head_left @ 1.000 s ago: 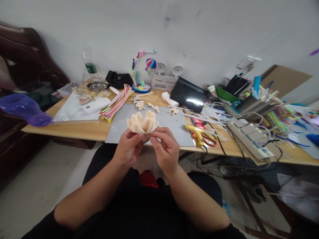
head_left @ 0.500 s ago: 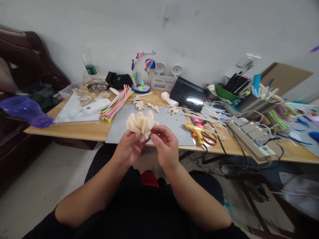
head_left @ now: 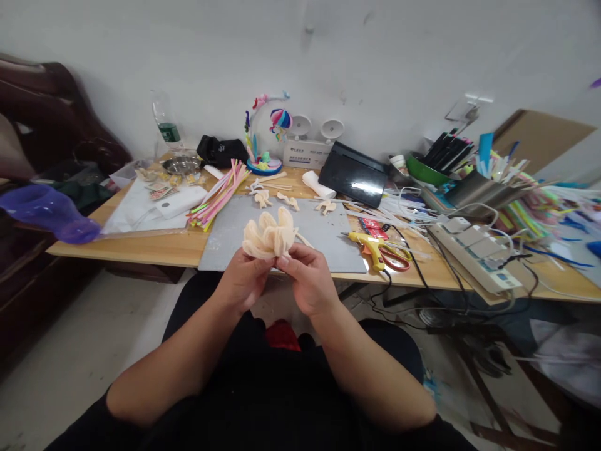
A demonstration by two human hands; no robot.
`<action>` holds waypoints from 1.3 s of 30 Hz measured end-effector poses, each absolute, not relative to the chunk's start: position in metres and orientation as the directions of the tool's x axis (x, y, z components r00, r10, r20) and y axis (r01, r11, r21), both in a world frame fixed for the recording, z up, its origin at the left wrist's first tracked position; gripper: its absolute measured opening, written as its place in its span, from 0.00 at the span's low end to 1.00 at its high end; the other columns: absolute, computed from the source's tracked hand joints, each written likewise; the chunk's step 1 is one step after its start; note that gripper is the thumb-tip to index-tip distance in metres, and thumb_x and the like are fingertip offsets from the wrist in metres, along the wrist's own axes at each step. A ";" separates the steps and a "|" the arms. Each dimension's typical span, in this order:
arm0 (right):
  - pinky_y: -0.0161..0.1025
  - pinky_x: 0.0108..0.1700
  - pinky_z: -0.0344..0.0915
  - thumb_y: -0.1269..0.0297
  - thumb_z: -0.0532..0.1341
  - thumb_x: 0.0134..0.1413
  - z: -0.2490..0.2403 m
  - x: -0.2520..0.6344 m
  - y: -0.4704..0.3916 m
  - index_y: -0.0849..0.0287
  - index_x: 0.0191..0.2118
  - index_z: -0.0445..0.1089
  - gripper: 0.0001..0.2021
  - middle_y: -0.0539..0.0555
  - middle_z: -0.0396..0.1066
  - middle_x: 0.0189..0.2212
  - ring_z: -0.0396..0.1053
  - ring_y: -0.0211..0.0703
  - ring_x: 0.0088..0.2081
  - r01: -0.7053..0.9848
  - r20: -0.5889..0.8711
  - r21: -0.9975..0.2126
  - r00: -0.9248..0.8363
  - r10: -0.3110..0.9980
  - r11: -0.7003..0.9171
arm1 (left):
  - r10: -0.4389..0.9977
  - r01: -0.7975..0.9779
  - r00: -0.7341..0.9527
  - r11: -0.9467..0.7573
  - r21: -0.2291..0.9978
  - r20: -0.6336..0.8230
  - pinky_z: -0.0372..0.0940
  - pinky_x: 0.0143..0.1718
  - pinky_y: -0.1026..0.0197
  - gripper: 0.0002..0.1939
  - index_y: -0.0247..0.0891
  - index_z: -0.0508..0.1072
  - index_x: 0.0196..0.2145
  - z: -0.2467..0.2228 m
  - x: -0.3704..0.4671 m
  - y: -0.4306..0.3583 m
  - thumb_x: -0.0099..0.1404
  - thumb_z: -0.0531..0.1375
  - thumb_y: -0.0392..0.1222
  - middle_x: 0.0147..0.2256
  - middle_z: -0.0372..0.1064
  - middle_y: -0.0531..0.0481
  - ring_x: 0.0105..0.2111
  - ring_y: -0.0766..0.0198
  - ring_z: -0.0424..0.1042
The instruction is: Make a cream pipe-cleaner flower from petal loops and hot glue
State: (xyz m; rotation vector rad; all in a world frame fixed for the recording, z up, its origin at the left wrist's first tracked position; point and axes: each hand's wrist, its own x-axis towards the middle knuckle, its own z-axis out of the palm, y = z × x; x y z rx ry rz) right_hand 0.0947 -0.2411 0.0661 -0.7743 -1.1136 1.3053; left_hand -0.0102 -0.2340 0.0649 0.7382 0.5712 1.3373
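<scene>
A cream flower of looped, fuzzy pipe cleaners [head_left: 268, 235] is held up over the front edge of the grey mat [head_left: 225, 238]. My left hand [head_left: 246, 279] is closed on its lower left side, thumb along the base. Fingers of my right hand [head_left: 310, 275] pinch the base from the right, and a cream strand sticks out past them. Where the fingertips meet, the flower's underside is hidden. Farther back on the mat lie small cream twisted pieces [head_left: 263, 198], well apart from both hands.
A yellow glue gun [head_left: 370, 247] and scissors [head_left: 397, 258] lie right of the mat, near a power strip [head_left: 474, 260] with trailing cables. Left of the mat is a bundle of coloured pipe cleaners [head_left: 220, 194]. A black box-like object [head_left: 354, 175] stands behind.
The flower has turned and tilted, showing its loops more from the front. My right hand has moved left and closed in on the base, beside my left hand.
</scene>
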 end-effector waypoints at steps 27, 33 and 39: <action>0.42 0.40 0.68 0.66 0.59 0.50 0.067 0.101 -0.250 0.62 0.37 0.69 0.08 0.56 0.71 0.31 0.68 0.42 0.36 0.415 0.729 -0.611 -0.038 0.684 0.674 | 0.999 -0.635 0.029 0.002 0.773 0.021 0.64 0.31 0.65 0.10 0.35 0.76 0.28 0.066 -0.011 -0.237 0.45 0.67 0.38 0.26 0.73 0.51 0.26 0.68 0.70; 0.41 0.41 0.68 0.72 0.57 0.52 0.064 0.104 -0.251 0.60 0.40 0.69 0.09 0.55 0.71 0.34 0.69 0.41 0.38 0.395 0.783 -0.592 0.076 0.617 0.703 | 0.998 -0.662 0.002 -0.044 0.748 0.060 0.65 0.37 0.64 0.12 0.37 0.77 0.30 0.066 -0.014 -0.235 0.44 0.68 0.38 0.31 0.75 0.50 0.32 0.66 0.71; 0.39 0.40 0.68 0.75 0.58 0.51 0.066 0.100 -0.254 0.58 0.37 0.71 0.09 0.53 0.70 0.33 0.69 0.38 0.37 0.356 0.794 -0.595 0.123 0.595 0.721 | 0.995 -0.607 0.002 -0.078 0.791 0.100 0.64 0.43 0.60 0.13 0.38 0.77 0.31 0.062 -0.015 -0.232 0.44 0.69 0.36 0.31 0.75 0.49 0.35 0.62 0.72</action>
